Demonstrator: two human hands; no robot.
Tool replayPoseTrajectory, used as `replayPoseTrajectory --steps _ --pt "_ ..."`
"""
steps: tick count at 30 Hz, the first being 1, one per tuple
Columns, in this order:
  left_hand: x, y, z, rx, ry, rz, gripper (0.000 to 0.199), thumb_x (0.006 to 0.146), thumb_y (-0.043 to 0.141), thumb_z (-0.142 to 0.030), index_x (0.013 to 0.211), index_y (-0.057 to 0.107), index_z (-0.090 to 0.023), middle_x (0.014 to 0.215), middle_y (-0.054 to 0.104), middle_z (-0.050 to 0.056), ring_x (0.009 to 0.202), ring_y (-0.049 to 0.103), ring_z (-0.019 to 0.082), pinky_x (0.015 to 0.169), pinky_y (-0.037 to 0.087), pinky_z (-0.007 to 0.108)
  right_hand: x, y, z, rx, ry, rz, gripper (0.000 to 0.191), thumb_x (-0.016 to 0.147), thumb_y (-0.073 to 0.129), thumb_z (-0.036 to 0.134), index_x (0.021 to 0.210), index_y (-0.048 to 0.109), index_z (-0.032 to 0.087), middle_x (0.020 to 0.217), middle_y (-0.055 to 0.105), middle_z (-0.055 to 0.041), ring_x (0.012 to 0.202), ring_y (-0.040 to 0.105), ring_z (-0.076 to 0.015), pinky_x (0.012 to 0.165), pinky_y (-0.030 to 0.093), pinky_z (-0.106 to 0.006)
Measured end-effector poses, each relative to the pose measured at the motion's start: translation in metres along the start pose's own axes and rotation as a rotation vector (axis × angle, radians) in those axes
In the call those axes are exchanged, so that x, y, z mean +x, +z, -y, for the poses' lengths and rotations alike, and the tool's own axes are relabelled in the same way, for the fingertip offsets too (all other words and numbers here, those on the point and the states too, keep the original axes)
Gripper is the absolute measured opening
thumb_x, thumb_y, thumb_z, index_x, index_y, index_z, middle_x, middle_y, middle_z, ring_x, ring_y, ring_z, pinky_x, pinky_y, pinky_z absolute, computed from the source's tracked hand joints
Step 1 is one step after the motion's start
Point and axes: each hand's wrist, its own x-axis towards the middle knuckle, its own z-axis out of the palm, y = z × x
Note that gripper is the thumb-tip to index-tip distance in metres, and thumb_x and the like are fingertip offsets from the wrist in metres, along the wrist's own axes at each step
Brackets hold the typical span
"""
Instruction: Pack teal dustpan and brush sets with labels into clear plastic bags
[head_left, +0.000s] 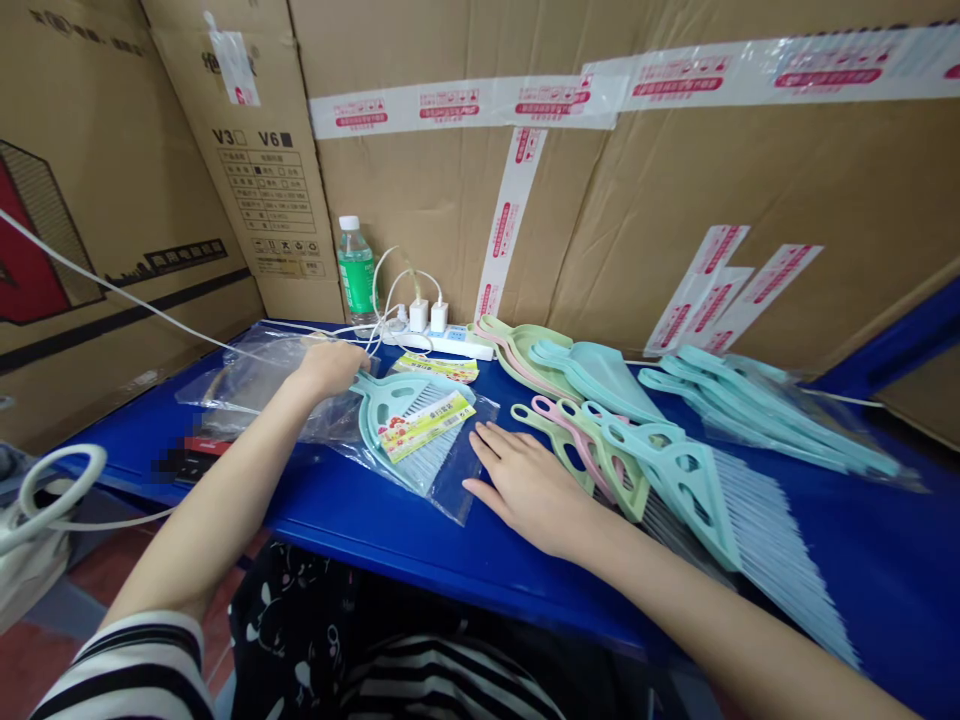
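A light-blue dustpan and brush set (386, 405) lies on the blue table inside a clear plastic bag, with a yellow label card (427, 425) across its front. My left hand (334, 368) is closed around the handle end of this set; the fingertips are partly hidden. Flat on the table rests my right hand (529, 485), fingers stretched out, beside the bag's open-looking edge and holding nothing. Several loose hand brushes (697, 480) in green, pink and blue lie fanned out just right of it. Behind them are stacked dustpans (600, 375) in green, pink and blue.
Bagged blue sets (780, 410) lie at the far right. Clear plastic bags (262, 365) are under and beside my left forearm. A power strip (457, 343) with white chargers and cables, plus a water bottle (358, 270), stand by the cardboard wall (450, 180). Another label card (457, 368) lies nearby.
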Motion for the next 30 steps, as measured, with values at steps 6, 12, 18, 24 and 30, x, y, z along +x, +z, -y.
replayPoseTrajectory --steps 6,12,18,24,30 --pt "-0.002 -0.004 -0.009 0.086 -0.078 -0.093 0.037 0.077 0.05 -0.012 0.107 0.069 -0.022 0.108 0.069 0.012 0.108 0.062 0.031 0.09 0.046 0.038 -0.003 -0.005 -0.001 0.022 -0.008 -0.014 0.049 0.097 0.038 0.038 0.129 0.057 0.005 0.133 0.055 -0.0223 0.124 0.052 -0.0309 0.097 0.043 -0.046" --pt "-0.004 -0.007 -0.021 0.105 -0.04 -0.105 0.043 0.08 0.044 -0.009 0.117 0.062 -0.02 0.114 0.068 0.012 0.108 0.062 0.027 0.089 0.047 0.031 -0.002 -0.015 0.004 0.018 0.021 -0.029 0.034 0.094 0.047 0.032 0.109 0.067 0.008 0.112 0.068 -0.0194 0.1 0.065 -0.0285 0.086 0.046 -0.041" --pt "-0.008 -0.007 -0.027 0.134 -0.114 -0.107 0.038 0.084 0.041 -0.015 0.116 0.062 -0.015 0.108 0.069 0.017 0.103 0.064 0.031 0.083 0.05 0.038 0.001 -0.029 0.002 0.056 0.094 -0.008 0.02 0.093 0.047 0.024 0.094 0.066 0.016 0.084 0.072 -0.0079 0.078 0.066 -0.0232 0.073 0.042 -0.034" --pt "-0.009 -0.011 -0.03 0.119 -0.039 -0.061 0.04 0.083 0.042 -0.018 0.119 0.059 -0.02 0.105 0.07 0.01 0.099 0.065 0.025 0.079 0.049 0.031 0.006 -0.021 -0.009 0.011 0.124 -0.196 0.018 0.09 0.046 0.016 0.097 0.063 0.018 0.091 0.068 -0.0089 0.086 0.062 -0.023 0.073 0.042 -0.032" --pt "-0.01 -0.012 -0.033 0.118 0.023 -0.024 0.039 0.085 0.038 -0.014 0.118 0.058 -0.018 0.107 0.07 0.012 0.099 0.065 0.026 0.079 0.048 0.032 0.007 -0.012 -0.013 0.053 0.137 -0.166 0.035 0.088 0.045 0.013 0.121 0.053 0.013 0.114 0.061 -0.0141 0.097 0.06 -0.0259 0.08 0.046 -0.036"
